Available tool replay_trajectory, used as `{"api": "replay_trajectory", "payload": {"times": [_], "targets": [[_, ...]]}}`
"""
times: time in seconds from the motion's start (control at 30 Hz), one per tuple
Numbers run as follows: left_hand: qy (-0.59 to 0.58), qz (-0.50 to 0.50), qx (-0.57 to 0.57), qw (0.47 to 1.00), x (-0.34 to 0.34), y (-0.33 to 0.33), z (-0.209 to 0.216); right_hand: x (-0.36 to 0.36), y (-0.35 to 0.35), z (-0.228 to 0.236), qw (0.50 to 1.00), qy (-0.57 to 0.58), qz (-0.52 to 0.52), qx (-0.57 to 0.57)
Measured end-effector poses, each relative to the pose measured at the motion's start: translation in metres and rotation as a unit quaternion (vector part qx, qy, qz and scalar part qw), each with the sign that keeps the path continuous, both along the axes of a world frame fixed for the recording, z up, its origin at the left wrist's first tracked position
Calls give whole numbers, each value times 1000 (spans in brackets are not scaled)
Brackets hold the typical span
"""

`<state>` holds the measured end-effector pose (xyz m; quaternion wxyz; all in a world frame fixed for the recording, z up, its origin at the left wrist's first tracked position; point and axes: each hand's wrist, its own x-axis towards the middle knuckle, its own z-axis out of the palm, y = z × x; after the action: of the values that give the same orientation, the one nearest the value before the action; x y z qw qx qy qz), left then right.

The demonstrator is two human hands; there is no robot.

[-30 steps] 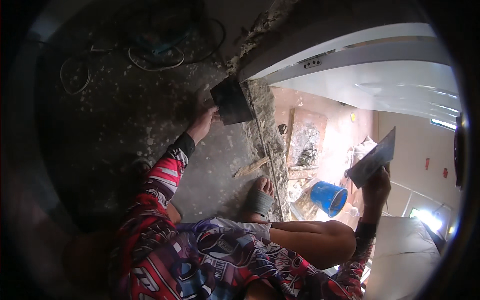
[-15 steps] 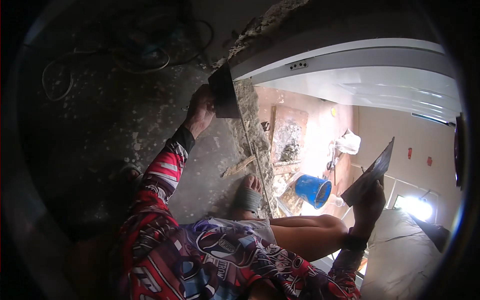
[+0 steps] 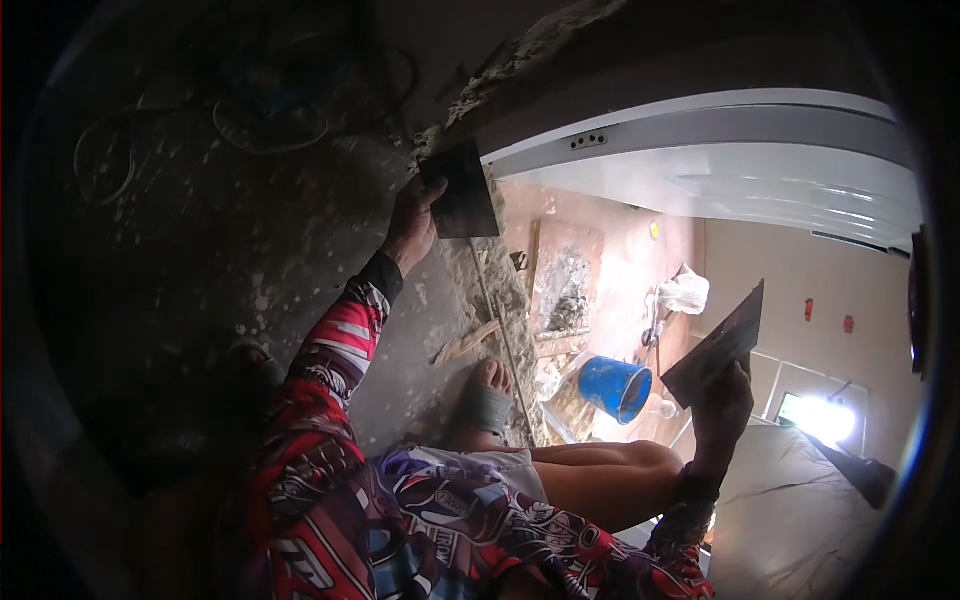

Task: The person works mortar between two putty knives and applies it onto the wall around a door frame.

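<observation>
My left hand (image 3: pixel 412 220) is closed on a dark, wide, flat putty knife (image 3: pixel 465 195), its thumb laid over the near face. This blade is held beside the lower corner of a white door frame (image 3: pixel 545 150), above a rough strip of broken mortar (image 3: pixel 480 270); whether it touches either I cannot tell. Over on the right, my right hand (image 3: pixel 722 405) grips a second wide putty knife (image 3: pixel 715 345), tilted with one corner pointing up. The handles of both tools are hidden by my fingers or the blades.
A blue bucket (image 3: pixel 612 388) stands beyond my knee, near a mortar-smeared board (image 3: pixel 565 275) and a white bag (image 3: pixel 685 290). A wood strip (image 3: pixel 467 342) lies by my sandalled foot (image 3: pixel 488 400). Loose cable (image 3: pixel 270 148) crosses the dark floor; a bright lamp (image 3: pixel 828 418) glows at right.
The left putty knife has turned to show more of its broad face, with my thumb now visible. My right hand and its tool sit slightly further left. The whole view has shifted a little.
</observation>
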<state>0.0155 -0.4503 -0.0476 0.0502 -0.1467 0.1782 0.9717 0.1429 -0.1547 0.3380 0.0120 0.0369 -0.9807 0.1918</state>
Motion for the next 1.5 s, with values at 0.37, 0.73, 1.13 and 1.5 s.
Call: {"api": "replay_trajectory", "payload": {"times": [0.37, 0.73, 1.13, 1.5], "targets": [[33, 23, 38, 998, -9, 3, 23, -2, 17, -3, 1000, -1, 6, -18], [66, 20, 60, 996, -15, 5, 18, -2, 25, -1, 998, 5, 32, 50], [65, 31, 31, 997, -22, 4, 59, -10, 11, -6, 843, -69, -215, -488], [129, 74, -18, 989, -30, 5, 103, -13, 1, -7, 822, -61, -238, -514]]}}
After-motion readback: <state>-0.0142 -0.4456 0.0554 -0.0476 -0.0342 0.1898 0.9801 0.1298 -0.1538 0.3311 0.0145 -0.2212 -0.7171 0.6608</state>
